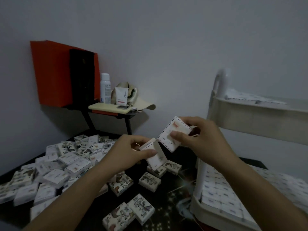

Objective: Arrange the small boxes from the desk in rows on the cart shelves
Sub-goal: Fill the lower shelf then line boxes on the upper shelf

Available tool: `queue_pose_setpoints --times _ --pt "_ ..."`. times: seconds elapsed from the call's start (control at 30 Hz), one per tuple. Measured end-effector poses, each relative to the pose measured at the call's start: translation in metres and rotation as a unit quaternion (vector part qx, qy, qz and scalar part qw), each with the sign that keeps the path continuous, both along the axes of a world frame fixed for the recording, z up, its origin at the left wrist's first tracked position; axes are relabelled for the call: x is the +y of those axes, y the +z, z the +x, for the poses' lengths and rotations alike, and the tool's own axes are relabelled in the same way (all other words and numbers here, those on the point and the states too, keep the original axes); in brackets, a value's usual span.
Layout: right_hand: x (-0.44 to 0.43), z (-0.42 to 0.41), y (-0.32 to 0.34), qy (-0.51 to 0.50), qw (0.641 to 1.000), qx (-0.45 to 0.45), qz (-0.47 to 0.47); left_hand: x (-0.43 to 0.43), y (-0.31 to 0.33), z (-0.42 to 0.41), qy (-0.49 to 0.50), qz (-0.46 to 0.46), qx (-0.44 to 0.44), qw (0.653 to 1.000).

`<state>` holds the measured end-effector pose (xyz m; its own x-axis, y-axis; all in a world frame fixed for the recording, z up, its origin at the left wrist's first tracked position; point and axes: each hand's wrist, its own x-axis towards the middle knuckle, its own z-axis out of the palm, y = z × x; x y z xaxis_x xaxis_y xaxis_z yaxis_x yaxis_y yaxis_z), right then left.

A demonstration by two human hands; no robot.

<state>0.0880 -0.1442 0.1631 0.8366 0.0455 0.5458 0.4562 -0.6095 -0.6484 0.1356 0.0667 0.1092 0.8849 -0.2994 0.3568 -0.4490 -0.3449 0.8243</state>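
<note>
Both hands grip 1 small box each above the dark desk: the left hand pinches a white box between thumb and fingers, and the right hand clamps a second box with its thumb pressed on the printed face, tilted, the 2 boxes almost touching at a corner.

To the right stands the pale cart, its upper shelf rim level with the hands. Its lower shelf is packed with boxes in tight rows; more lie blurred on the upper shelf.

Against the wall leans a red folder-like case. A heap of loose boxes covers the desk's left side, with a few scattered ones near the front. Behind, a small stand carries a phone, a cap, a spray can and a tube.
</note>
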Motion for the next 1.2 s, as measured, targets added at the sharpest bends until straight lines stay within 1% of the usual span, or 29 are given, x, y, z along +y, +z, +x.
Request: queue_pose_setpoints --times 0.07,0.13,0.2,0.3,0.4,0.57,0.7,0.8,0.9,0.97,1.03,1.1,1.2 --pt "-0.007 -0.018 0.014 -0.005 1.0 -0.016 0.002 -0.007 0.016 -0.013 -0.019 -0.011 -0.007 1.0" --pt "-0.017 -0.036 0.03 -0.007 0.999 -0.034 0.01 -0.014 0.03 -0.022 -0.018 -0.01 -0.027 0.999" --pt "-0.029 -0.056 0.049 -0.004 0.998 -0.043 0.04 -0.022 0.045 -0.031 -0.021 -0.024 -0.034 0.999" --pt "-0.049 -0.081 0.074 0.007 0.994 -0.061 0.087 -0.036 0.067 -0.048 -0.058 -0.05 -0.027 0.997" --pt "-0.072 -0.094 0.094 -0.024 0.99 -0.09 0.107 -0.051 0.085 -0.063 -0.084 -0.07 -0.029 0.994" --pt "-0.119 -0.094 0.124 -0.103 0.988 -0.09 0.07 -0.074 0.108 -0.071 -0.114 -0.067 -0.043 0.99" --pt "-0.144 -0.085 0.144 -0.133 0.985 -0.098 0.044 -0.094 0.133 -0.065 -0.131 -0.061 -0.08 0.986" --pt "-0.157 -0.07 0.156 -0.156 0.984 -0.085 0.03 -0.11 0.157 -0.059 -0.146 -0.082 -0.109 0.98" --pt "-0.168 -0.053 0.166 -0.222 0.971 -0.087 -0.026 -0.127 0.182 -0.055 -0.148 -0.081 -0.132 0.977" --pt "-0.172 -0.039 0.172 -0.259 0.958 -0.089 -0.079 -0.14 0.196 -0.049 -0.124 -0.076 -0.148 0.978" --pt "-0.175 -0.024 0.177 -0.292 0.941 -0.078 -0.154 -0.153 0.208 -0.037 -0.086 -0.059 -0.186 0.977" --pt "-0.179 -0.005 0.181 -0.292 0.93 -0.063 -0.213 -0.165 0.217 -0.023 -0.055 -0.019 -0.225 0.973" --pt "-0.187 0.021 0.185 -0.275 0.923 0.0 -0.269 -0.179 0.229 -0.002 -0.037 0.056 -0.248 0.967"
